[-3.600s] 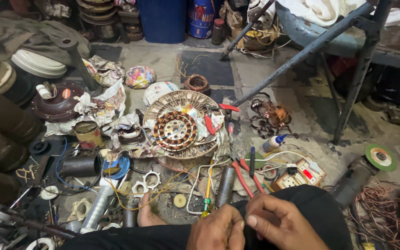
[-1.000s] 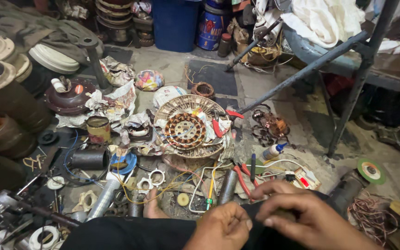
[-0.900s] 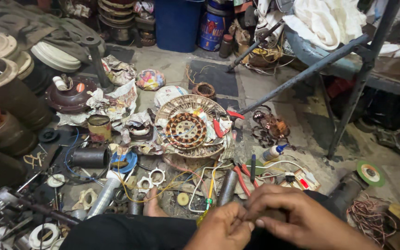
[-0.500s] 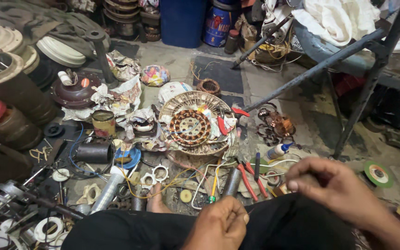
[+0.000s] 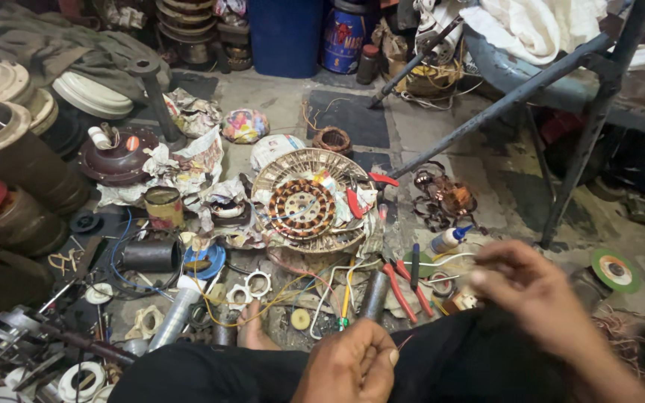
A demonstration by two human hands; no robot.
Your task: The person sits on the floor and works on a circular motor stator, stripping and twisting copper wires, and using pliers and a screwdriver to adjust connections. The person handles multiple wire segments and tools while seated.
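Over lap, two hands, left hand [image 5: 352, 366] pinching one thin wire [image 5: 404, 342], right hand [image 5: 535, 287] blurred

Packages and labels on the workshop floor, placed from the round wound stator [image 5: 304, 205]

Just left of the stator stands a small cylindrical tin [image 5: 164, 207] with a yellowish, worn label band round its side. Far above it, by the back wall, stands a blue can [image 5: 343, 39] with a red and white printed label, and just right of that a small dark bottle [image 5: 368, 64] with a red cap. Right of the stator and a little below lies a small white squeeze bottle [image 5: 447, 239] with a blue nozzle. Well to the right, near the frame's edge, lies a green disc [image 5: 615, 270] with a round white-and-red centre label. No screens or signs show.
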